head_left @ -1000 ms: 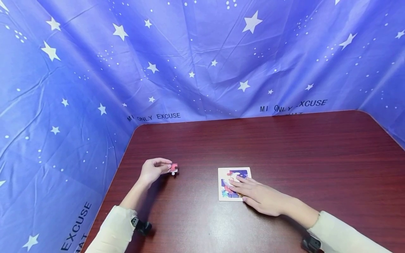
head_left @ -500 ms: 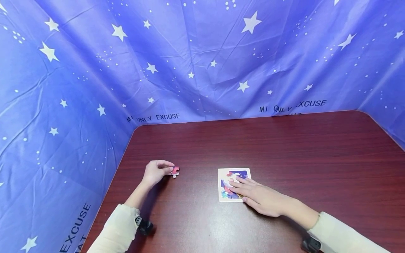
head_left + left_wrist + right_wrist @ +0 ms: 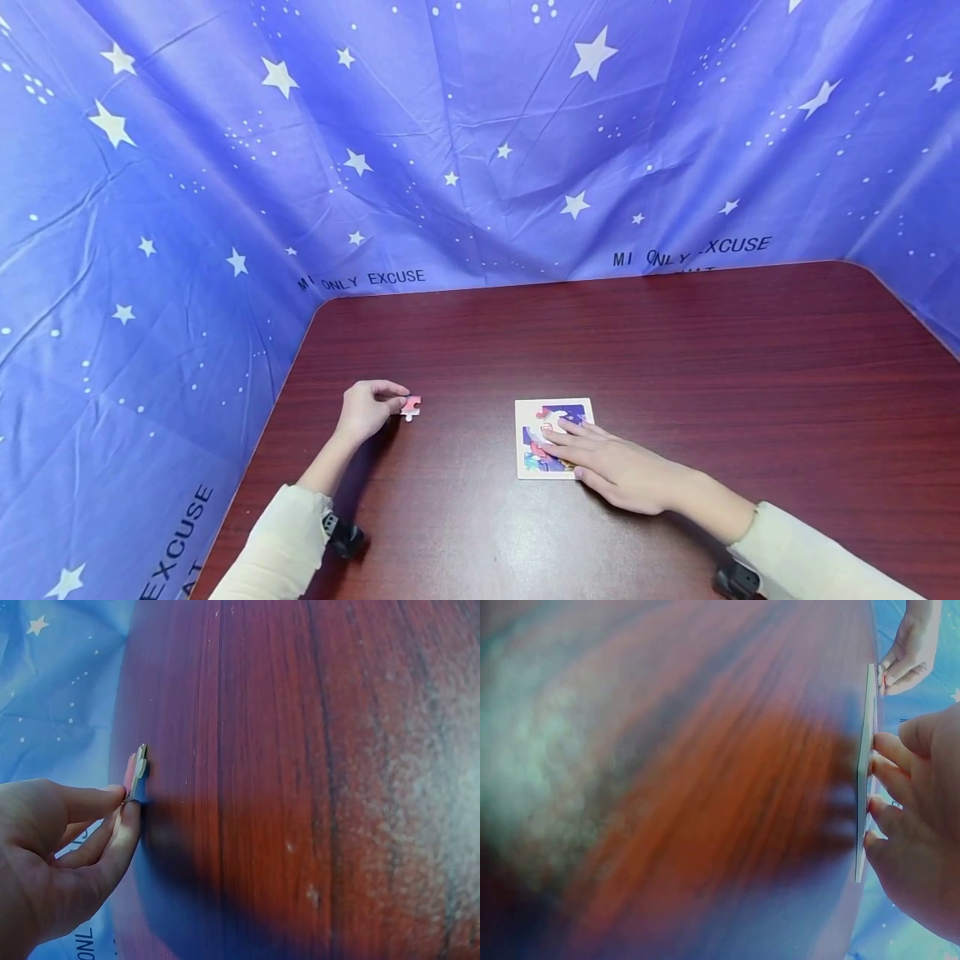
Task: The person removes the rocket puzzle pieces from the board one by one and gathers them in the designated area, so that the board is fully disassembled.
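A blue-violet star-print cloth point(image 3: 465, 108) hangs round the far side from nine through twelve to three o'clock, with black lettering along its lower part. Below it spreads the dark red wood-grain counter point(image 3: 675, 350). Two pale sleeves reach in: the left sleeve point(image 3: 266, 542) from seven o'clock, the right sleeve point(image 3: 813, 554) from five. The right hand point(image 3: 630, 475) is spread, fingers extended, fingertips resting on the puzzle board from its four o'clock side. The left hand point(image 3: 366, 412) is well apart at nine o'clock from the board, pinching a puzzle piece between thumb and fingers. The square puzzle board point(image 3: 528, 412) lies flat on the counter, white-rimmed, its picture purple, white and red, with a pale patch at its ten o'clock corner. A black device sits at each cuff. Smallest is the red-and-white puzzle piece point(image 3: 411, 406), projecting toward three o'clock from the left fingertips; whether it touches the counter I cannot tell.
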Demonstrator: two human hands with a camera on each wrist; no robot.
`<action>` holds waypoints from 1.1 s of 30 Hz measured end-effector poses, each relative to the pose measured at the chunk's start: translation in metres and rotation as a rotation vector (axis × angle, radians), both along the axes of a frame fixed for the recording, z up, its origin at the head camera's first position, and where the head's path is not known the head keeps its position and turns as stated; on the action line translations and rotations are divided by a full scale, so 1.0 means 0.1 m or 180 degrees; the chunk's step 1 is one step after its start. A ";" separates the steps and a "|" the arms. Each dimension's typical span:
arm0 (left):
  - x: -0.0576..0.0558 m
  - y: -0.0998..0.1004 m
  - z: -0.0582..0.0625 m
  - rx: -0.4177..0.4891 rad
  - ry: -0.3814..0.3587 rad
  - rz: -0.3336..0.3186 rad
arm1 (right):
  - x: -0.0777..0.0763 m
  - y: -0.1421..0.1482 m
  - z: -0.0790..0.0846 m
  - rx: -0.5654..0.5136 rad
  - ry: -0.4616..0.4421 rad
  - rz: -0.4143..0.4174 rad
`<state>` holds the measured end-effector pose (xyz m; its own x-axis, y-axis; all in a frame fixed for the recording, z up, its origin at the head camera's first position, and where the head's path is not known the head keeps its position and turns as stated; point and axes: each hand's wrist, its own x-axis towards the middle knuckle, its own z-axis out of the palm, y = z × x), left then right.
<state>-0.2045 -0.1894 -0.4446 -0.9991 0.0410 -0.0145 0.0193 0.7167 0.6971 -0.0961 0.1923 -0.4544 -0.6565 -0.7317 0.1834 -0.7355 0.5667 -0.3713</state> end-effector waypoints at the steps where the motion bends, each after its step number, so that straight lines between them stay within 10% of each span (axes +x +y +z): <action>1: 0.00 -0.01 0.00 -0.0030 0.0008 0.0004 | 0.00 0.00 0.00 -0.0001 0.0000 0.0002; 33: 0.00 0.01 0.05 -0.0162 0.0014 0.0021 | 0.00 0.00 0.06 0.0055 -0.0052 -0.0019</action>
